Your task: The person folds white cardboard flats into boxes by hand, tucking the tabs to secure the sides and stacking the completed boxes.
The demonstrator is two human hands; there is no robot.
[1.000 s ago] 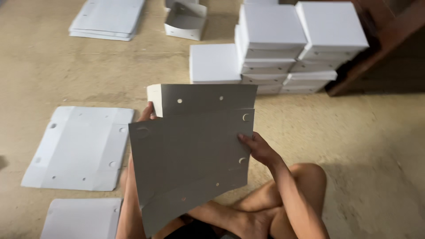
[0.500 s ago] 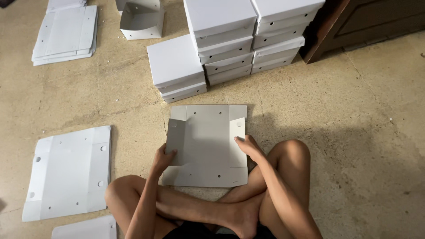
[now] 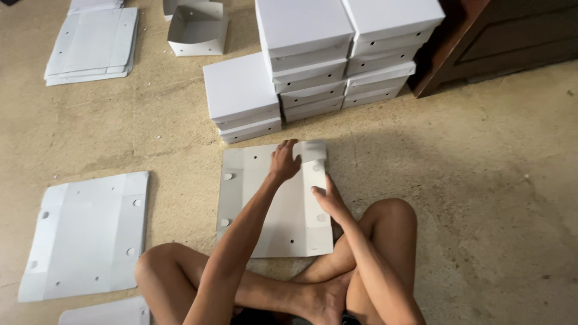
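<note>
A flat white cardboard box blank (image 3: 259, 204) with punched holes lies on the floor in front of my crossed legs. My left hand (image 3: 284, 160) reaches across to its far edge and presses near the far right corner flap (image 3: 313, 150), which is lifted and blurred. My right hand (image 3: 327, 198) rests on the blank's right side panel, fingers pressing along the fold.
Stacks of assembled white boxes (image 3: 313, 54) stand just beyond the blank. A dark wooden cabinet (image 3: 500, 42) is at the far right. Another flat blank (image 3: 84, 235) lies to the left, a pile of blanks (image 3: 90, 45) and an open half-folded box (image 3: 198, 30) farther back.
The blank, held up in the air a second ago, now lies flat on the floor. My left hand moved from its left edge to the far right corner flap.
</note>
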